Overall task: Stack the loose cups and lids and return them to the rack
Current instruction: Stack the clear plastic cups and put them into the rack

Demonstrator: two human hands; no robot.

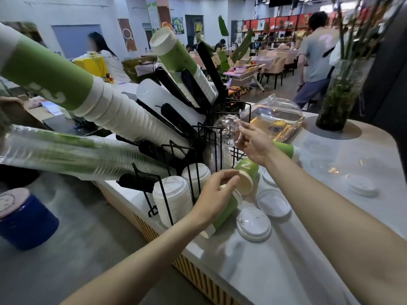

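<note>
A black wire rack on the white counter holds long slanted stacks of green paper cups, clear cups and white lids. My right hand pinches a clear dome lid beside the rack's upper wires. My left hand grips the rim end of a green paper cup lying on its side. A second green cup lies just behind it, a third further back. Loose white lids lie flat on the counter.
A clear plastic pastry box sits behind the rack. A glass vase of stems stands at the far right corner. A blue tub stands on the floor to the left. People move about in the background.
</note>
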